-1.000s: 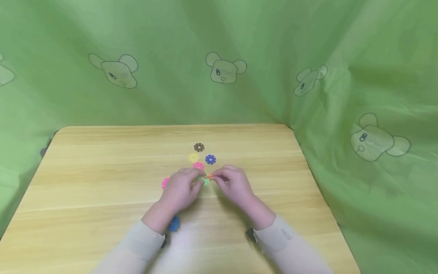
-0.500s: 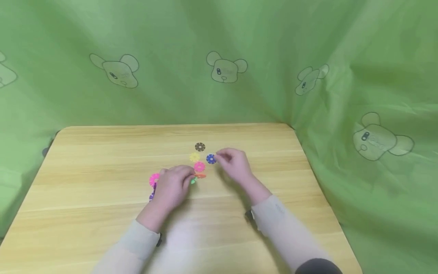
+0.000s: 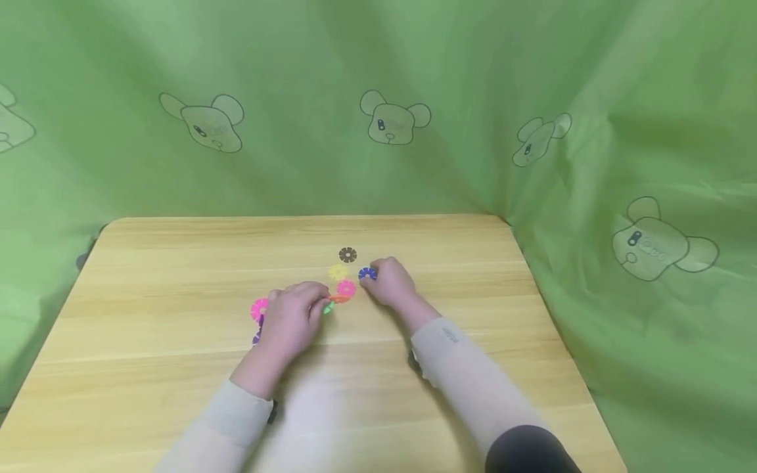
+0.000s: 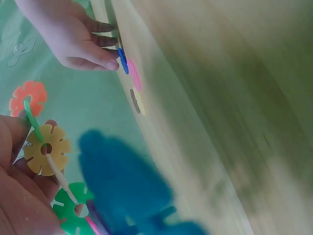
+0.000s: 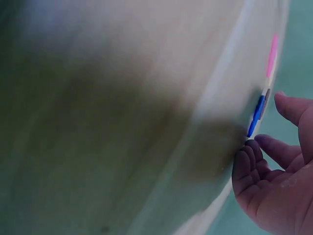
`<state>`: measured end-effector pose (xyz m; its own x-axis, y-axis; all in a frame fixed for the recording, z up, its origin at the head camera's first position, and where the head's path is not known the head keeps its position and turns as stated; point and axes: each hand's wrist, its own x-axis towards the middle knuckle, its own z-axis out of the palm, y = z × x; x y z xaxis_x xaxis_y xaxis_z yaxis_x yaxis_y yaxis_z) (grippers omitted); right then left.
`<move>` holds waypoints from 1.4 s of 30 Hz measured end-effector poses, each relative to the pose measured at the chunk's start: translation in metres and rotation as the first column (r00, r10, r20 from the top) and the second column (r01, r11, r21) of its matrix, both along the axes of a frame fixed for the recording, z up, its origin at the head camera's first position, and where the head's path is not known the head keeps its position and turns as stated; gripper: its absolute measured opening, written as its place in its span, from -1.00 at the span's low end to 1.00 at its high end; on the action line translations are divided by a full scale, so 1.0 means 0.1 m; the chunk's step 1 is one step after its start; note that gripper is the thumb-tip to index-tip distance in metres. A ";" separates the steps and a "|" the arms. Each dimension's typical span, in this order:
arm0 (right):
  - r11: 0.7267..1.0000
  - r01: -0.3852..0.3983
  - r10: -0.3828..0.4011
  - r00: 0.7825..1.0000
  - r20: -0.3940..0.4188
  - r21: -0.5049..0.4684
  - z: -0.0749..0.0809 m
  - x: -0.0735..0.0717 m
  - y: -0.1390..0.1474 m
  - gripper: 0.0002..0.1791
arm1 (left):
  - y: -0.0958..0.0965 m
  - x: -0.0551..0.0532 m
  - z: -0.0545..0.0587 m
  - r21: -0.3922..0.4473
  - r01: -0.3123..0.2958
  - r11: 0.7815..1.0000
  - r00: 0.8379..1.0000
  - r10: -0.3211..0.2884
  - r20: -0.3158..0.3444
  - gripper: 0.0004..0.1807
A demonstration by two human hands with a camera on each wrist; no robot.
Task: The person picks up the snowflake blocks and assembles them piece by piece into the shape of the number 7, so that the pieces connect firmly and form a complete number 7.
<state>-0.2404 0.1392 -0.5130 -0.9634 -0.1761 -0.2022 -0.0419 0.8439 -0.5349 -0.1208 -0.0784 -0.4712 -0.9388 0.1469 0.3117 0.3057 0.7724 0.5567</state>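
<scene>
The person's left hand (image 3: 292, 322) holds a chain of slotted plastic discs (image 4: 57, 160) above the near-middle of the wood-grain table (image 3: 177, 282), fingers and thumb bent around it. In the left wrist view the chain begins with an orange-red disc (image 4: 39, 93), joined to a light green disc (image 4: 32, 122) seen edge-on, then a yellow-orange disc (image 4: 35, 159), a pale edge-on disc (image 4: 61, 179) and a darker green disc (image 4: 66, 199); a large blue shape (image 4: 122, 178) blurs close to that camera. The head view shows a magenta disc (image 3: 256, 306) and a purple disc (image 3: 257, 338) at the left hand's outer side. The right hand (image 3: 393, 282) is at a dark blue disc (image 3: 368, 270) lying flat on the table, its thumb and forefinger parted in a moderate gap; whether they touch the disc, I cannot tell. Just beyond the orange-red end of the chain lies a pink disc (image 3: 345, 283), with a pale yellow disc (image 3: 334, 271) behind it and a brown disc (image 3: 342, 255) farthest back. A green curtain (image 3: 296, 52) printed with cartoon animal heads hangs behind.
</scene>
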 end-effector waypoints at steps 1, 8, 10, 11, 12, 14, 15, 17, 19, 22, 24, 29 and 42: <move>1.000 0.003 -0.002 1.000 -0.005 0.010 -0.01 0.00 -0.01 -0.33 | 0.00 0.00 0.00 0.002 -0.002 1.000 1.000 0.002 0.004 -0.82; 0.995 0.018 -0.015 0.999 -0.038 0.096 -0.09 -0.01 -0.04 -0.38 | 0.00 -0.01 -0.01 0.010 -0.005 1.000 1.000 0.005 -0.008 -0.84; 0.995 0.030 -0.026 0.999 -0.039 0.094 -0.10 -0.01 -0.05 -0.41 | 0.00 -0.01 -0.02 0.011 -0.007 1.000 1.000 0.007 -0.020 -0.84; 0.995 0.035 -0.031 0.999 -0.040 0.093 -0.10 -0.01 -0.06 -0.42 | 0.01 -0.01 -0.03 0.012 -0.007 1.000 1.000 0.007 -0.025 -0.84; 0.995 0.040 -0.036 0.999 -0.040 0.090 -0.10 -0.01 -0.06 -0.43 | 0.01 -0.01 -0.03 0.013 -0.008 1.000 1.000 0.008 -0.028 -0.84; 0.995 0.049 -0.046 0.998 -0.041 0.082 -0.10 -0.02 -0.06 -0.45 | 0.01 -0.01 -0.03 0.016 -0.009 1.000 0.999 0.009 -0.031 -0.84; 0.996 0.051 -0.048 0.998 -0.044 0.079 -0.10 -0.02 -0.06 -0.46 | 0.02 0.00 -0.03 0.016 -0.009 1.000 1.000 0.009 -0.029 -0.85; 0.996 0.054 -0.051 0.998 -0.044 0.071 -0.10 -0.02 -0.04 -0.46 | 0.02 0.00 -0.03 0.018 -0.010 1.000 1.000 0.010 -0.022 -0.85; 0.997 0.055 -0.052 0.997 -0.053 0.060 -0.10 -0.01 -0.02 -0.46 | 0.03 0.00 -0.02 0.022 -0.009 1.000 1.000 0.009 -0.015 -0.85; 0.998 0.055 -0.053 0.996 -0.071 0.023 -0.09 0.02 0.02 -0.51 | 0.02 0.00 -0.01 0.039 -0.010 0.999 1.000 0.010 -0.010 -0.83; 0.998 0.051 -0.053 0.995 -0.084 -0.024 -0.08 0.05 0.06 -0.61 | 0.01 -0.01 0.00 0.052 -0.014 0.999 1.000 0.015 -0.006 -0.83; 0.968 0.055 -0.067 0.997 -0.043 -0.245 0.03 0.17 0.16 -0.84 | -0.01 -0.01 0.00 0.065 -0.049 0.997 0.999 0.048 0.017 -0.82; 0.839 0.062 -0.065 0.998 0.013 -0.541 0.53 0.50 0.21 -0.76 | 0.03 -0.03 0.01 0.082 -0.079 0.994 0.996 0.075 0.040 -0.85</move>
